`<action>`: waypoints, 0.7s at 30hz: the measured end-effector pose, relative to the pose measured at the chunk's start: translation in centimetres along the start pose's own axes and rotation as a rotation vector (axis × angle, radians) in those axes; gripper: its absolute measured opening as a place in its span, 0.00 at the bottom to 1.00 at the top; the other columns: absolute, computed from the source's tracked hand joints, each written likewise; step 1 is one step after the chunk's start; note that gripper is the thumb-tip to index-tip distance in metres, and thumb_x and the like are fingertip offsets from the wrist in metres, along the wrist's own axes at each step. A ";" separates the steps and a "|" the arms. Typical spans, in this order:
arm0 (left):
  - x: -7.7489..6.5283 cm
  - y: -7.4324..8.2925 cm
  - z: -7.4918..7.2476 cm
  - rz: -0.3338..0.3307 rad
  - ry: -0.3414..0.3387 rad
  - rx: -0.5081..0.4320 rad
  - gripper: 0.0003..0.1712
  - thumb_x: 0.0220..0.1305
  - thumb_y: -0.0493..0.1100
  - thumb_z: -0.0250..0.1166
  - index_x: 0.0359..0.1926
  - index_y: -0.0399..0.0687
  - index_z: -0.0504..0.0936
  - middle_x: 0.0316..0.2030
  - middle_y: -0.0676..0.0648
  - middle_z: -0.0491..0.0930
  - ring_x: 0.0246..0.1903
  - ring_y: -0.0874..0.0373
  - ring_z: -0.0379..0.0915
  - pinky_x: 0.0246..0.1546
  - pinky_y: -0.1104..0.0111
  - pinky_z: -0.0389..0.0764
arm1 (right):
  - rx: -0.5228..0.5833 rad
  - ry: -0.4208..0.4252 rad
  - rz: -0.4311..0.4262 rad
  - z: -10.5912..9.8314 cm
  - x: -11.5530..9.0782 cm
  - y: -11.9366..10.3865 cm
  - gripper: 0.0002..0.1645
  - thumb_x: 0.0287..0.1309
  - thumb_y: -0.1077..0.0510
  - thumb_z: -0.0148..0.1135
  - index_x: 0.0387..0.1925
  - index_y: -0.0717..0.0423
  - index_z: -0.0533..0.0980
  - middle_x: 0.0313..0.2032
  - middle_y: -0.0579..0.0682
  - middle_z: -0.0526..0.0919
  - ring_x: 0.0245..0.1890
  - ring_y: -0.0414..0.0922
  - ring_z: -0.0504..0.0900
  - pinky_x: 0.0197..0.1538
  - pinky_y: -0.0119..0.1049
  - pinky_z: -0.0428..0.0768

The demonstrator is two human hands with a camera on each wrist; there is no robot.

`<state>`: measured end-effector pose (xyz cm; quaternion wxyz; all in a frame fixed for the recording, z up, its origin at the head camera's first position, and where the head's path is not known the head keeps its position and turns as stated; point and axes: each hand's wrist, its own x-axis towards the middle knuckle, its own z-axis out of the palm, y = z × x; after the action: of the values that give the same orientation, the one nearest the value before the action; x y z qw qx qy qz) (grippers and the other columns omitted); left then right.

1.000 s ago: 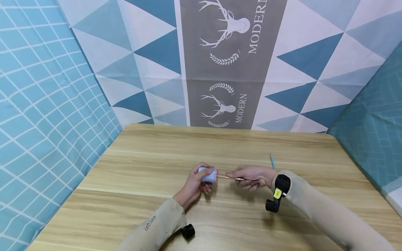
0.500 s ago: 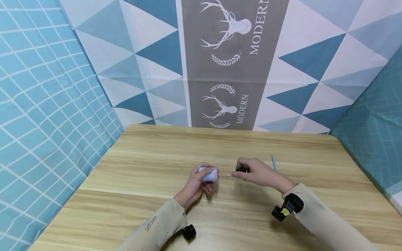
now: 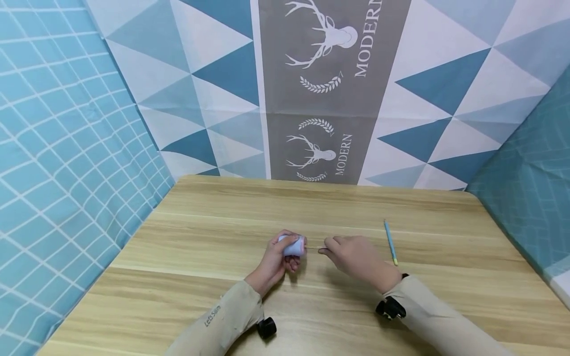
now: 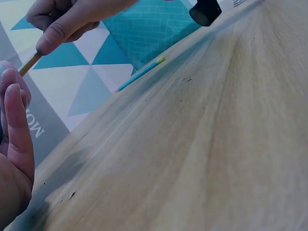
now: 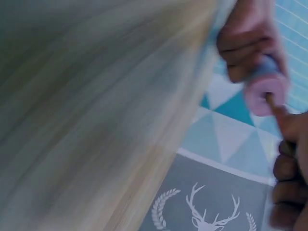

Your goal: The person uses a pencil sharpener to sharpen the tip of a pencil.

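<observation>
In the head view my left hand [image 3: 269,262] grips a small lavender pencil sharpener [image 3: 294,246] with a pink end, held above the table. A thin gold-brown pencil [image 3: 314,247] has its tip in the hole of that pink end, as the right wrist view shows on the sharpener's pink face [image 5: 253,98]. At the pencil's other side, my right hand [image 3: 354,254] pinches it between thumb and fingers; its far end is hidden by the hand. The left wrist view shows the pencil [image 4: 30,64] running from the right thumb to the sharpener.
A light blue pencil [image 3: 390,242] with a yellow end lies on the wooden table [image 3: 200,227], right of my right hand. Patterned cloth [image 3: 231,89] hangs behind the table and along both sides.
My right hand has turned over around the pencil, changing its hold, and its wrist has swung. More of the blue pencil shows. The left hand with the sharpener has barely moved.
</observation>
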<state>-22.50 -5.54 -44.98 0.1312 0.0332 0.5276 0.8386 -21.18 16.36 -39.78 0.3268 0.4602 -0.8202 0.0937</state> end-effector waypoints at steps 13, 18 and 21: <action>-0.3 0.0 0.2 0.019 -0.043 0.053 0.05 0.63 0.39 0.62 0.34 0.54 0.83 0.16 0.44 0.76 0.08 0.61 0.72 0.06 0.71 0.76 | 1.272 -0.750 0.919 -0.6 0.9 3.3 0.23 0.72 0.52 0.55 0.23 0.62 0.67 0.11 0.41 0.54 0.11 0.36 0.48 0.14 0.28 0.46; -0.3 -0.1 0.2 0.021 -0.040 0.053 0.06 0.64 0.39 0.61 0.34 0.54 0.83 0.15 0.44 0.76 0.08 0.61 0.72 0.06 0.71 0.76 | 1.191 -0.785 0.880 -1.1 1.4 3.6 0.24 0.72 0.51 0.54 0.25 0.66 0.68 0.11 0.42 0.58 0.10 0.36 0.52 0.13 0.28 0.50; -0.2 0.0 0.3 0.022 -0.042 0.047 0.06 0.64 0.40 0.60 0.33 0.54 0.83 0.15 0.45 0.76 0.08 0.61 0.73 0.06 0.71 0.76 | 1.075 -0.757 0.838 -1.6 1.7 3.2 0.24 0.73 0.52 0.54 0.25 0.67 0.69 0.11 0.43 0.60 0.10 0.37 0.53 0.13 0.28 0.53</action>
<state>-22.20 -5.34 -44.87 0.1322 0.0598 0.5440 0.8264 -23.69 17.67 -36.97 -0.3058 0.2079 -0.8233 0.4306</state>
